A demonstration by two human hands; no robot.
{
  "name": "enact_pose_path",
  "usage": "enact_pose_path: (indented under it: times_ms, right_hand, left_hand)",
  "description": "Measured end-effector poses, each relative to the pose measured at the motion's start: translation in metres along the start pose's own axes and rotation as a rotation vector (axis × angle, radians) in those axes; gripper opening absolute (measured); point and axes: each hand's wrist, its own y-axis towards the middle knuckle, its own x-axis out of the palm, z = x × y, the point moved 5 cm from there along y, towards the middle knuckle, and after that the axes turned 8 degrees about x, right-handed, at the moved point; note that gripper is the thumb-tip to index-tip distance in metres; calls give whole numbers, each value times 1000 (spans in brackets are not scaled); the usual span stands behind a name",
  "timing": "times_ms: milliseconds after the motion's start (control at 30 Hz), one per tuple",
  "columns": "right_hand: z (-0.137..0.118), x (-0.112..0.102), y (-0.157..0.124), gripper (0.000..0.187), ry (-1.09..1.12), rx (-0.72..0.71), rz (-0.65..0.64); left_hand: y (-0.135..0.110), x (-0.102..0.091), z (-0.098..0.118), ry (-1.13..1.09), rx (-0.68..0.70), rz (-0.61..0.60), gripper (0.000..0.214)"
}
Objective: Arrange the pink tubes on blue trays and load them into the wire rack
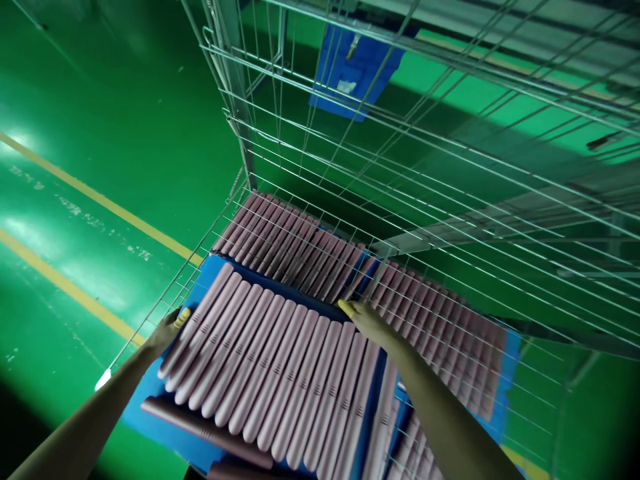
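1. Left grip, lower left of the frame: a bare hand with a yellow covering on the thumb tip.
2. Right grip, centre of the frame: bare, with a matching yellow fingertip covering.
3. Left forearm and right forearm, toward the bottom corners: slim and bare.

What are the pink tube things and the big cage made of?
The pink tubes look like plastic or rubber, I can't tell which: matte, with a soft sheen. The cage looks like metal: thin, shiny grey wires joined into a grid.
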Motion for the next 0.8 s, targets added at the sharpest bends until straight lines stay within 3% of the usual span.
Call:
enact_pose_path:
  times_ms: [67,133,200,267,333,433,533,633,800]
  right_hand:
    - [0,-6,-5,41,49,12,10]
    - [8,-19,-21,48,94,26,106]
    - [33,-33,-53,58,181,64,301]
    - [78,-32,-98,64,354,194,552]
    - [136,1,-144,72,504,482,637]
    - [189,82,-186,83,701,540,507]
    - [202,144,-203,74,698,529,486]
    - [194,166,-206,70,605,528,486]
    - [185,160,-207,82,698,530,412]
  left_hand:
    - [-1,1,0,-33,-47,-23,108]
    - [-2,1,1,-31,-66,-29,109]
    - [-2,2,1,-39,-65,-47,108]
    - [-2,4,-1,-59,-49,-68,104]
    - [-1,3,-3,-61,-31,-64,101]
    - [0,3,-4,-60,-25,-57,105]
    - [-1,3,-1,-104,1,-108,104]
    - [-4,3,3,-129,33,-157,97]
    - [-9,0,7,-174,25,-189,97]
